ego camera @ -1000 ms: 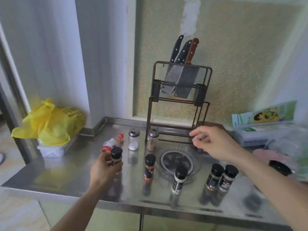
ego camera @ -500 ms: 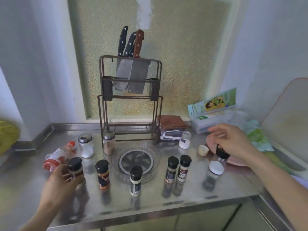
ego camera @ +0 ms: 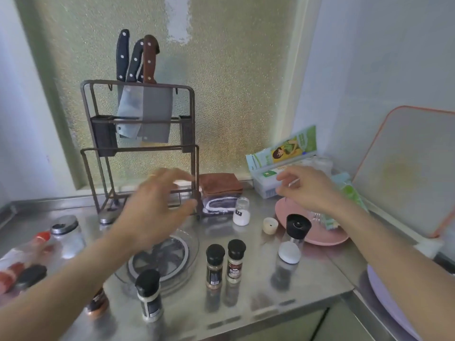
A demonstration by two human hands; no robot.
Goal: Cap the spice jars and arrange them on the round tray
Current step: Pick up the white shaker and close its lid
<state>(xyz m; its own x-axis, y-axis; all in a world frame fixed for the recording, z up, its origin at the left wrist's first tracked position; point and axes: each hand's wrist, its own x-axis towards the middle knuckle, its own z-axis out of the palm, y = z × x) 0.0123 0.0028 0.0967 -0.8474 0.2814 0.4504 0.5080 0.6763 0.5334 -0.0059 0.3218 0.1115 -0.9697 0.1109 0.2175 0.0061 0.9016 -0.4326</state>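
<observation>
A clear round tray (ego camera: 190, 252) sits mid-counter with nothing on it. My left hand (ego camera: 157, 207) hovers over its back edge, fingers spread and blurred, holding nothing. My right hand (ego camera: 307, 188) hangs open above the tall black-topped grinder (ego camera: 294, 238). An uncapped small jar of white powder (ego camera: 241, 211) stands behind, with a loose cream cap (ego camera: 270, 225) beside it. Two black-capped jars (ego camera: 225, 263) stand right of the tray, another one (ego camera: 149, 295) in front of it. Further jars (ego camera: 65, 233) are at the left, partly behind my arm.
A knife rack (ego camera: 140, 143) with three knives stands behind the tray. Folded cloths (ego camera: 219, 193), a pink plate (ego camera: 327, 238), a box (ego camera: 275, 178) and a leaning cutting board (ego camera: 403, 168) crowd the right. A red-capped bottle (ego camera: 29, 252) lies at the left edge.
My left hand let go of the black-capped jar at the left and swung right over the tray. My right hand lifted off the grinder. The view shifted slightly right.
</observation>
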